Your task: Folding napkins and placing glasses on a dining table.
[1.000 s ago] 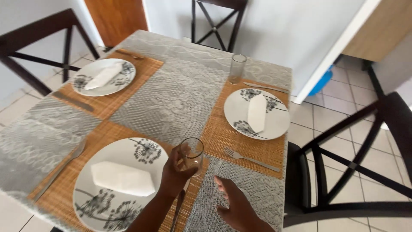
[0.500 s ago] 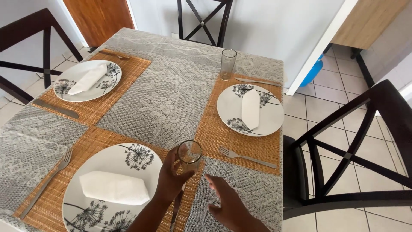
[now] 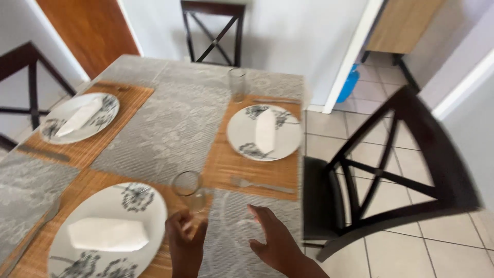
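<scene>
glass (image 3: 188, 190) upright near the table's (image 3: 170, 128) near edge, right of plate (image 3: 110, 226) | our left hand (image 3: 184, 237) just below it, fingers curled loose, gripping nothing | right hand (image 3: 278, 239) spread, empty, hovering

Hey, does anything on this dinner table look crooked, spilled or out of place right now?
Nothing stands out. The near glass stands upright beside the near plate, just above the left hand. Folded napkins lie centred on all three plates, no spill shows. The picture is motion-blurred, so small flaws could escape notice.
</scene>
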